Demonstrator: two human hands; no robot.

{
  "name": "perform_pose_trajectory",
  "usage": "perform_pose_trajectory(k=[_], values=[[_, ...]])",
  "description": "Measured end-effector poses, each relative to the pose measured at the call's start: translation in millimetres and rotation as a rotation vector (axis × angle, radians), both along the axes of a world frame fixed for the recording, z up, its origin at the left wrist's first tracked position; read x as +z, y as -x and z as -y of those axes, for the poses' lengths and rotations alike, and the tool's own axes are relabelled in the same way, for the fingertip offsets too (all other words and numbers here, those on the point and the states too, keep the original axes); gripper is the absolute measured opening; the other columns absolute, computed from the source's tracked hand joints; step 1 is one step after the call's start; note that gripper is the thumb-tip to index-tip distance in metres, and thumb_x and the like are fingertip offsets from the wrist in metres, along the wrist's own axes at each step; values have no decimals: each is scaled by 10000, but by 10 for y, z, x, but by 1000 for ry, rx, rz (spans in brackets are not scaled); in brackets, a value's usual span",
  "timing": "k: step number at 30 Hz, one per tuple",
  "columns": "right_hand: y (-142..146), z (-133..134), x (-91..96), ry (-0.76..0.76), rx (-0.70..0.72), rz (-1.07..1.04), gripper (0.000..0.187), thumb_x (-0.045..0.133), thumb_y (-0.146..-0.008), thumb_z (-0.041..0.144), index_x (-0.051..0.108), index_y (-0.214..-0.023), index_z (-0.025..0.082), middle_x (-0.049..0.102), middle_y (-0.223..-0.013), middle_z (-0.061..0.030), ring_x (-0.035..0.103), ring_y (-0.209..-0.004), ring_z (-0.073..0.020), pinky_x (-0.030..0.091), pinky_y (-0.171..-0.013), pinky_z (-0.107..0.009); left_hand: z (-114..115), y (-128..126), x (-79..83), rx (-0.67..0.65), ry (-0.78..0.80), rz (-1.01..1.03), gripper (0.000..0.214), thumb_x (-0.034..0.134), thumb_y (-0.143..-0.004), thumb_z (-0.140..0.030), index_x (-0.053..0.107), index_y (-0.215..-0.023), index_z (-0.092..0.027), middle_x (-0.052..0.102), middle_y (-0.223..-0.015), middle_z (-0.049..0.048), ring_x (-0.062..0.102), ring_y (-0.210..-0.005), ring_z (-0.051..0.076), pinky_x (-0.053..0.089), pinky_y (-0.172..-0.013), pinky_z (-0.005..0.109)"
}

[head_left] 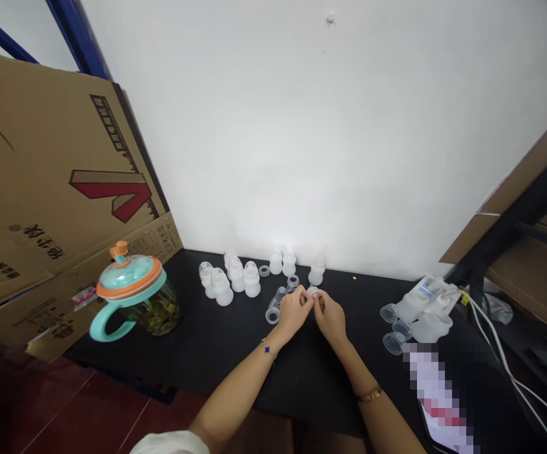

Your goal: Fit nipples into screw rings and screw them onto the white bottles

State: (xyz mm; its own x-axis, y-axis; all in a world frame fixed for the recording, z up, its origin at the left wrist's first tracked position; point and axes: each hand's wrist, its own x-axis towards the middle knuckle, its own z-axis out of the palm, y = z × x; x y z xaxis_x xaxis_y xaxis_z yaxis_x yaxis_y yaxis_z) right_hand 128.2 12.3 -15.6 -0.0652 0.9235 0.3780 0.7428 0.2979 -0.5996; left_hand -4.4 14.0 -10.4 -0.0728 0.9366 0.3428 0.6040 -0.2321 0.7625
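Note:
In the head view my left hand (pixel 295 310) and my right hand (pixel 330 315) meet above the black table. Both have their fingertips pinched on a small translucent white bottle part (pixel 313 291), mostly covered by the fingers, so its exact shape is hidden. Clear collar rings (pixel 272 314) and a clear cap (pixel 281 294) lie just left of my left hand. Beyond my right hand stands a white baby bottle (pixel 317 270) with a clear top. Two more baby bottles (pixel 276 261) are upright near the wall, beside a loose ring (pixel 264 271).
Several capped baby bottles (pixel 236 275) stand in a group to the left. A teal-and-orange jug (pixel 154 309) and cardboard boxes (pixel 55 164) are farther left. On the right lie bottle bodies (pixel 431 327), clear caps (pixel 394 343), white cables (pixel 493 347) and a phone (pixel 436 403).

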Motion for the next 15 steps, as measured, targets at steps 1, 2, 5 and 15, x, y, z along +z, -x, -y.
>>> perform_pose_trajectory(k=[1, 2, 5, 15], values=[[0, -1, 1, -2, -2, 2, 379, 358, -988, 444, 656, -1020, 211, 665, -687, -22, 596, -576, -182, 300, -540, -250, 1, 0, 4, -1, 0, 3, 196, 564, -878, -319, 539, -717, -209, 479, -529, -57, 443, -497, 122, 267, -556, 240], [0, -1, 1, -1, -4, 4, 382, 359, -987, 445, 658, -1026, 210, 665, -688, -23, 594, -574, -181, 298, -538, -250, 2, -1, 6, -1, 0, 6, 193, 564, -877, -317, 538, -719, -210, 475, -528, -59, 441, -496, 122, 267, -555, 240], [-3, -2, -3, 4, -7, 7, 381, 362, -986, 446, 662, -1019, 214, 660, -682, -19, 584, -563, -177, 293, -535, -249, 3, 0, 7, -6, -4, 11, 195, 564, -876, -315, 533, -714, -210, 468, -527, -61, 433, -494, 121, 263, -554, 242], [-7, -1, -13, -11, -12, 13, 385, 358, -984, 443, 664, -1005, 210, 639, -638, -10, 560, -529, -170, 281, -528, -249, -3, 1, -27, -8, 1, -22, 203, 543, -891, -328, 537, -721, -218, 482, -532, -57, 448, -501, 130, 268, -564, 250]])
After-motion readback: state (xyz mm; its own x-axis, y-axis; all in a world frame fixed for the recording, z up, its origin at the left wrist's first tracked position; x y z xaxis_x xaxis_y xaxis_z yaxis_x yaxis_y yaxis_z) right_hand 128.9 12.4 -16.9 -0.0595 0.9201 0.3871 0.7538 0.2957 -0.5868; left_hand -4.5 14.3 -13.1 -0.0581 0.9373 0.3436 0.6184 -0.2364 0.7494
